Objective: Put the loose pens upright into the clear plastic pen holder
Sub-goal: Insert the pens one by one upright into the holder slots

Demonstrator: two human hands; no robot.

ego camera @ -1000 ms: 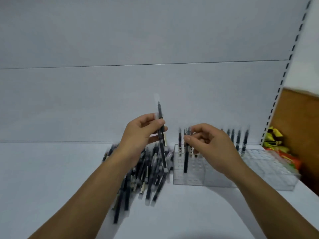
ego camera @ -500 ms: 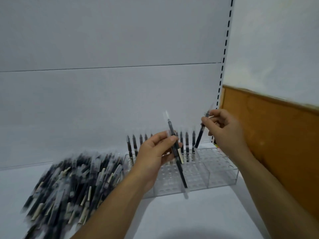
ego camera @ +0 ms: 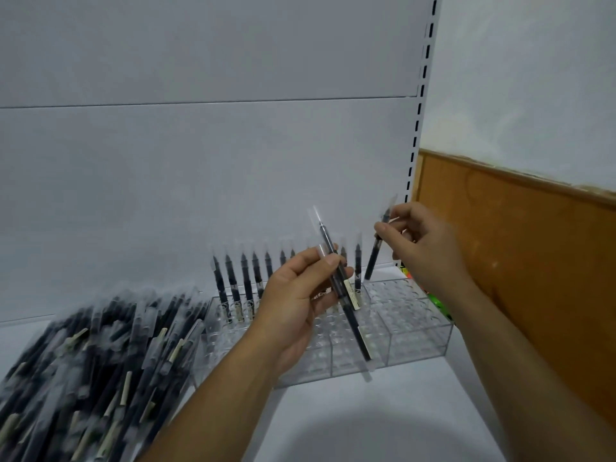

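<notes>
- While the right hand (ego camera: 423, 241) pinches a pen (ego camera: 375, 255) near its cap, thumb and curled fingers closed on it, the pen's lower end hangs tilted just above the back right of the clear pen holder (ego camera: 416, 328). Entering at that slant, I judge, it could miss its socket or catch a rim.
- Standing pens (ego camera: 246, 281) fill the back row just left of that spot. A sideways nudge might knock the nearest one askew.
- Gripped in the left hand (ego camera: 296, 305), a second pen (ego camera: 343, 288) slants across the holder's front and could swing into the row.
- Loose pens (ego camera: 100, 355) lie heaped on the white shelf (ego camera: 333, 421) left of the holder; whether they touch it I cannot tell.
- Close beside the right forearm stands a wooden panel (ego camera: 516, 261), with colourful packets (ego camera: 443, 305) partly hidden behind the holder, so elbow room looks tight.
</notes>
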